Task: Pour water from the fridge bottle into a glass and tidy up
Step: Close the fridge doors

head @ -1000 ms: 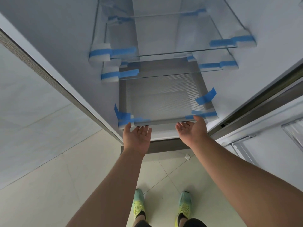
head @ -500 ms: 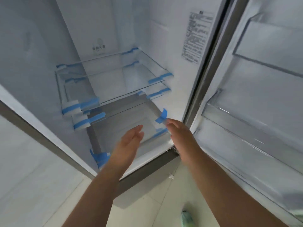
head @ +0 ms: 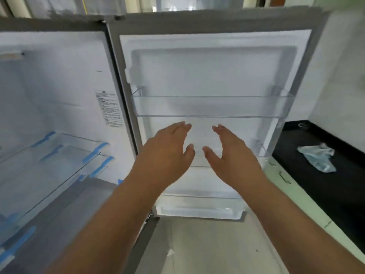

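The fridge door stands swung wide open, its white inner lining facing the camera, with the open fridge cabinet to its left. Both hands are raised in front of the door, palms turned toward each other with a gap between them. The left hand is released, fingers stretched and loosely together, grasping nothing. The right hand is likewise released, fingers extended, thumb apart, holding nothing. Neither hand touches the door or its bins.

Above the hands a clear upper door bin runs across the door and looks bare. A second clear bin sits behind the hands, mostly hidden by them, and a lower bin lies at the door's foot. The water bottle and the glass show nowhere in this view, so their place cannot be told.

Inside the cabinet, glass shelves carry strips of blue tape at their edges, and a printed label is stuck to the right inner wall; its text is too blurred to read.

To the right of the door a black table runs along a white wall, with a crumpled pale blue cloth lying on it. Pale green cabinet fronts sit beneath its edge. The floor is light grey tile.
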Available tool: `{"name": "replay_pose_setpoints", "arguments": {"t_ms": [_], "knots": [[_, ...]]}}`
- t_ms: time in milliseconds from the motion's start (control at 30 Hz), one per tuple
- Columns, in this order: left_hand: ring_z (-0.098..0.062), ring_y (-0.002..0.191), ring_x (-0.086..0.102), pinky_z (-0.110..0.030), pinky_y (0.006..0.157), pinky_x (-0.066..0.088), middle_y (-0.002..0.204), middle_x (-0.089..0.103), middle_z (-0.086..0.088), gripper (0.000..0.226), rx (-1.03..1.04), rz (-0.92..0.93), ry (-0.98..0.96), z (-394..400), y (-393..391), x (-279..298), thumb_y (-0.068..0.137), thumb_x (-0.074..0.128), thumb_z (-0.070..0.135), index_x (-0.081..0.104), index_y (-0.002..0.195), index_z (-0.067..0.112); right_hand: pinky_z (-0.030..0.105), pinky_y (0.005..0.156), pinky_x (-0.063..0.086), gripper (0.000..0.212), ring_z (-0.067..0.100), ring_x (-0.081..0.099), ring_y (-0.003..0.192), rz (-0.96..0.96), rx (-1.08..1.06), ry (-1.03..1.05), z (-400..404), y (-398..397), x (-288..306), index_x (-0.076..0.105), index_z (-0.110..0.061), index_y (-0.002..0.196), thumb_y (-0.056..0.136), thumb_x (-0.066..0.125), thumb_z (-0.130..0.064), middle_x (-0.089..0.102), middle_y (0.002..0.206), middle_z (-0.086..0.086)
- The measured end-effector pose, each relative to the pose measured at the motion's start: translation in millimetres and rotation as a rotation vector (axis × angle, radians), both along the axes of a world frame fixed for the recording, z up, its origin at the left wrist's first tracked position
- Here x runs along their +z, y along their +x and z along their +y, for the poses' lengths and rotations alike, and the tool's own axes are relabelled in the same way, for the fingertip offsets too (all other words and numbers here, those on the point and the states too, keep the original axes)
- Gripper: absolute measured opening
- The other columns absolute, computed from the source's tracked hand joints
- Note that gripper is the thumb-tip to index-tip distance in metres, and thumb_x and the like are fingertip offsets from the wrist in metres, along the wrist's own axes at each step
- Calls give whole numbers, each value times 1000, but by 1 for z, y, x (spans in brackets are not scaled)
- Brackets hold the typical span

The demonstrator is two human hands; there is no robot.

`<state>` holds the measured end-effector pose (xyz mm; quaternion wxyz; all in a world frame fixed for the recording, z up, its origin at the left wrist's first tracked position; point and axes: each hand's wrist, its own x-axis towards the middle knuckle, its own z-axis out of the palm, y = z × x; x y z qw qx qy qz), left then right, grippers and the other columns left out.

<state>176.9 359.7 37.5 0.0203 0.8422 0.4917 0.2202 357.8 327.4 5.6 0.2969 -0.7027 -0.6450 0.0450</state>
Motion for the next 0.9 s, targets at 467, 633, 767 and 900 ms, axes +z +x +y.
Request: {"name": "replay_pose_setpoints", "arguments": {"t_ms": [467, 633, 767, 900], "knots": [[-26, 160, 15, -47, 131, 8, 173, 21, -8, 67, -85, 249, 147, 41, 178, 42, 109, 33, 45, 14, 165, 12, 32, 120, 28, 72, 17, 27, 154, -67, -224, 77, -53, 136, 66, 26, -21, 162, 102, 53, -50, 24, 170, -2], [-27, 160, 16, -46, 131, 4, 170, 26, -9, 76, -26, 228, 224, 39, 181, 26, 106, 31, 59, 21, 163, 11, 34, 124, 22, 77, 16, 17, 158, 10, -198, 17, -54, 153, 70, 16, -22, 165, 103, 50, -53, 14, 173, -4], [-25, 161, 15, -45, 131, 5, 170, 29, -7, 77, -8, 205, 198, 35, 183, 28, 104, 34, 62, 26, 162, 12, 35, 126, 20, 81, 15, 15, 159, 65, -153, 14, -52, 163, 77, 10, -22, 166, 103, 50, -54, 10, 174, -6], [-26, 156, 30, -44, 130, 9, 161, 45, -8, 72, 16, 126, 188, 25, 179, 28, 103, 36, 64, 41, 155, 15, 37, 127, 20, 84, 17, 14, 159, 123, -100, 16, -54, 179, 89, 5, -22, 166, 103, 51, -53, 8, 174, -5]]}}
